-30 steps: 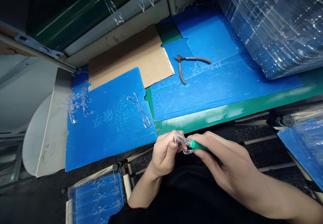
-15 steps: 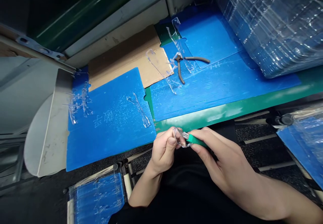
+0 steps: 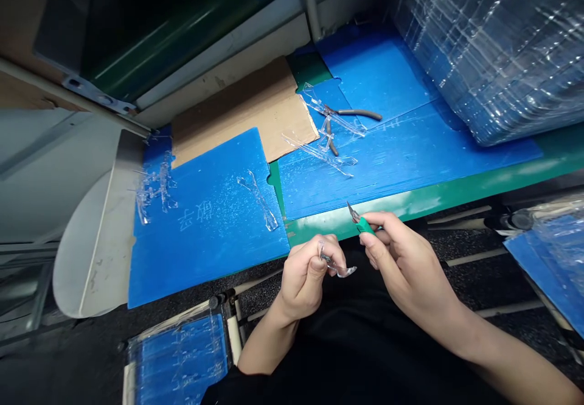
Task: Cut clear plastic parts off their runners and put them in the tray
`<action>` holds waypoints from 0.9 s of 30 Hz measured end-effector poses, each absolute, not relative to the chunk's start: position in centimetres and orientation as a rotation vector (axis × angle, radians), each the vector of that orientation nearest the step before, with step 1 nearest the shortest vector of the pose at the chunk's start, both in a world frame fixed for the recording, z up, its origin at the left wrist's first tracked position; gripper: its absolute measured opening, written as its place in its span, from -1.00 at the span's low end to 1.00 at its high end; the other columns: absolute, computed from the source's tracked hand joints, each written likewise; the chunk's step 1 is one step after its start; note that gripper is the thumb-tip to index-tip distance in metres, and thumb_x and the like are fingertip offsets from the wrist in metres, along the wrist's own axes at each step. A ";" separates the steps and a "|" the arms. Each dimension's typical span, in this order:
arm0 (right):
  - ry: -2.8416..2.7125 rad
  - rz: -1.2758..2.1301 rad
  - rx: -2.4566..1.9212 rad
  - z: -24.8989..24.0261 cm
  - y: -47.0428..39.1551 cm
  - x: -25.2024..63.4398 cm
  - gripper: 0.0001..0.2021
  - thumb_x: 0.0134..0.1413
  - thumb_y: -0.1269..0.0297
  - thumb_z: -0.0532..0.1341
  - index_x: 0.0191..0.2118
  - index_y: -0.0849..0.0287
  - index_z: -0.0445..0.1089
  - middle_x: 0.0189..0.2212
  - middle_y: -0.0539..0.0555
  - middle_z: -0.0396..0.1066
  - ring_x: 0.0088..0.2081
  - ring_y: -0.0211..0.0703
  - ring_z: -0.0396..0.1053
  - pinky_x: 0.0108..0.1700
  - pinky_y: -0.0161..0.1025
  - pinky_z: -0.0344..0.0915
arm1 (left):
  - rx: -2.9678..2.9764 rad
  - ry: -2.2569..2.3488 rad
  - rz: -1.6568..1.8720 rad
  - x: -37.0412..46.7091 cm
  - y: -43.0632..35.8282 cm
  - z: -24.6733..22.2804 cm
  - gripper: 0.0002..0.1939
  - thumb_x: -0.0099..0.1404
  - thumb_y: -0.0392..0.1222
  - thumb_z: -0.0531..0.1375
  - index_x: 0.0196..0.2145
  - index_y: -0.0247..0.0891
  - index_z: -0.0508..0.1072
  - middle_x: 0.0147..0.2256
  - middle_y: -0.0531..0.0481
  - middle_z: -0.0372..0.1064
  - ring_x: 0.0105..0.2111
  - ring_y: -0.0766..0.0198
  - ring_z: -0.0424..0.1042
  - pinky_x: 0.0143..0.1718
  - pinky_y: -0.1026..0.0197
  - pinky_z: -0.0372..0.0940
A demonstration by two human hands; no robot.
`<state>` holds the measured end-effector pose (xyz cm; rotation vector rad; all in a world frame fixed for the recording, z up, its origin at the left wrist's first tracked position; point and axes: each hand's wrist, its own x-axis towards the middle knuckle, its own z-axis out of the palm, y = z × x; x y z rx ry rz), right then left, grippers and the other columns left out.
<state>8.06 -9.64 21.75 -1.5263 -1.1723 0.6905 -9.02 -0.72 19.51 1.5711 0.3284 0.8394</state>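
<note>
Just off the table's front edge, my left hand (image 3: 311, 274) is closed around a thin, curved clear plastic part (image 3: 343, 270), whose end sticks out to the right of the fingers. To its right, my right hand (image 3: 401, 256) grips a craft knife (image 3: 365, 225) by its green handle. The pointed blade is directed up and away from me, apart from the plastic part. Farther back, a clear moulded plastic piece with branches (image 3: 325, 149) lies across pliers (image 3: 358, 113) with grey-brown handles. A single slim clear part (image 3: 259, 201) rests on the left blue sheet.
More clear plastic pieces (image 3: 155, 189) are clustered at the left edge of the blue sheet (image 3: 214, 253). A brown cardboard sheet (image 3: 241, 107) lies at the back. Stacked clear trays (image 3: 497, 52) rise at the right. Below left, another tray (image 3: 182, 356) stands on a rack.
My right hand has drawn the knife up and away from the plastic part in my left hand, its blade now pointing upward. The branched clear piece by the pliers has tipped over and shifted.
</note>
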 end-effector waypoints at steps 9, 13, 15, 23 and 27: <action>-0.755 0.906 -1.394 19.7 -9.4 6.9 -0.76 0.16 0.23 0.52 -0.08 0.10 0.62 -0.42 -0.08 0.40 -0.40 -0.28 0.37 -0.30 -0.32 0.35 | 0.934 0.388 1.328 -8.5 0.9 22.5 -0.77 0.55 -0.12 0.31 0.11 -0.14 0.53 -0.35 0.12 0.34 -0.42 0.44 0.34 -0.34 0.38 0.40; -0.640 1.176 -1.282 18.8 -9.0 5.3 -0.76 0.20 0.14 0.51 -0.11 0.16 0.65 -0.46 -0.08 0.33 -0.52 -0.38 0.17 -0.47 -0.33 0.13 | 0.774 0.408 1.448 -9.0 0.9 22.7 -0.74 0.49 -0.14 0.38 0.09 -0.13 0.53 -0.32 0.18 0.36 -0.40 0.53 0.38 -0.20 0.48 0.44; -0.531 1.268 -1.185 18.3 -8.8 4.6 -0.75 0.23 0.09 0.50 -0.16 0.19 0.63 -0.52 -0.12 0.23 -0.58 -0.42 0.04 -0.53 -0.34 0.00 | 0.813 0.474 1.473 -9.3 0.8 22.1 -0.74 0.53 -0.07 0.34 0.13 -0.06 0.52 -0.23 0.16 0.44 -0.30 0.52 0.45 -0.10 0.45 0.46; -0.814 0.724 -1.305 20.0 -7.9 5.7 -0.95 0.27 0.32 0.44 -0.25 0.14 0.64 -0.45 -0.04 0.40 -0.49 -0.31 0.25 -0.43 -0.28 0.22 | 2.384 0.825 1.875 -12.5 1.7 21.2 -0.27 0.34 0.00 0.49 0.36 0.07 0.33 0.41 -0.04 0.28 0.49 -0.18 0.15 0.40 -0.24 0.20; -1.184 0.572 -1.244 22.4 -7.8 5.4 -0.90 0.32 0.47 0.38 -0.17 0.13 0.62 -0.41 -0.02 0.48 -0.42 -0.25 0.38 -0.34 -0.24 0.35 | 2.923 0.616 0.973 -12.5 1.4 22.6 -0.69 0.55 -0.30 0.21 0.20 -0.28 0.43 0.04 -0.19 0.61 0.04 0.08 0.59 0.39 -0.19 0.18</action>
